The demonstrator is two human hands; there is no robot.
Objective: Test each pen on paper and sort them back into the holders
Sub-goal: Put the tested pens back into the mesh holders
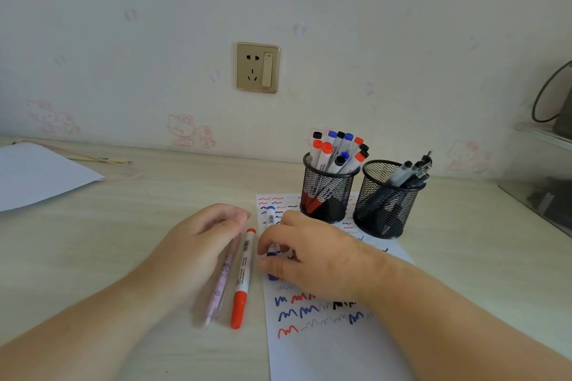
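The right hand (305,252), at centre frame, curls its fingers round a blue marker (271,227) on the scribbled paper (325,343); the marker's long axis runs up the frame, blue end at top. The left hand (198,244) lies with fingers straight, resting over one pink pen (220,283). Just right of it lies one red marker (243,280), parallel, red cap toward the lower frame. Two black mesh holders stand at centre right: the left holder (328,195) packed with markers, roughly a dozen, the right holder (385,204) with a few dark pens.
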